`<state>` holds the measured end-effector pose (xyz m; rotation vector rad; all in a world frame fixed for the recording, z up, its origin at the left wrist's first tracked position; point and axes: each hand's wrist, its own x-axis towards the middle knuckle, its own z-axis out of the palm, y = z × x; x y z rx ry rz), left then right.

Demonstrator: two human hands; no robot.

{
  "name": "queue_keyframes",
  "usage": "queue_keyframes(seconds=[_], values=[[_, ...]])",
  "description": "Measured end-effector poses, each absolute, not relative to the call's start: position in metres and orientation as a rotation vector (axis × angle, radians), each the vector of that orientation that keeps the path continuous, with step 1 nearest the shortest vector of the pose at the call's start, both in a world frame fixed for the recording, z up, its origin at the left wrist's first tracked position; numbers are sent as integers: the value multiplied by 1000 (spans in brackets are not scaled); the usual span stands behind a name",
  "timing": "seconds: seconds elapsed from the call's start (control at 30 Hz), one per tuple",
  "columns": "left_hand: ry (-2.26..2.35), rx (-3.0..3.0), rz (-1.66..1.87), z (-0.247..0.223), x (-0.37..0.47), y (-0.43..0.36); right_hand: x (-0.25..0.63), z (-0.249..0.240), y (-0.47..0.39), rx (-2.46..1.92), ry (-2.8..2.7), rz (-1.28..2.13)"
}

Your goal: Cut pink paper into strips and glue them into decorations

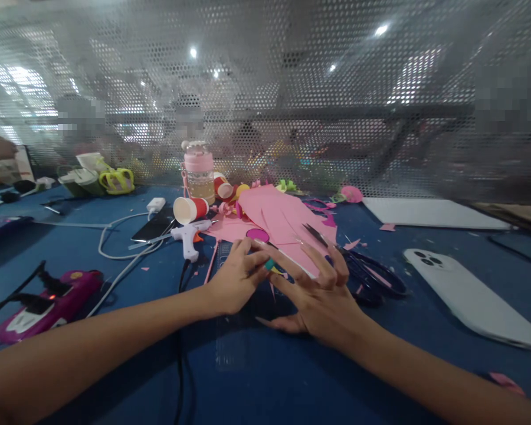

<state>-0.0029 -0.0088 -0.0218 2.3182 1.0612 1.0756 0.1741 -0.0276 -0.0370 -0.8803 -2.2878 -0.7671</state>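
Near the middle of the table, my left hand (235, 277) has its fingers pinched on a small teal piece (269, 264), whose kind is hard to make out. My right hand (323, 295) reaches over from the right, fingers stretched and spread, thumb apart. Its fingertips are by the teal piece and the left fingers. Just beyond both hands lie pink paper sheets (287, 215) and a magenta disc (257, 235). Scissors (374, 276) with dark blue handles rest beside my right hand, their blades partly behind its fingers.
A white glue gun (186, 236) lies left of my hands. Behind it are a red paper cup (194, 210) and a pink-lidded bottle (199, 177). A magenta power strip (73, 295) sits at left, a white phone (469, 295) at right. A perforated screen (265, 106) stands behind.
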Motion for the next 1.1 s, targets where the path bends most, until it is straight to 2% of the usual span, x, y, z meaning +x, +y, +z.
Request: queue_keyframes(seconds=[0.2,0.43,0.53,0.73,0.87,1.1], values=[[956,2060,925,-12,-1,-5,175,-37,-30,-893,-2273,-871],[1096,1729,653,-2,0,0,176,-34,-31,-818,-2308,-871],[1067,1740,719,0,2,-1,175,-35,-29,-855,-2285,-782],[1067,2362,1182,0,-1,-7,173,-31,-22,-903,-2387,-402],[827,2789,1266,-1,-8,-8,172,-25,-20,-896,-2455,-257],[807,3325,1178,1,-14,-7,177,-27,-11,-957,-2400,83]])
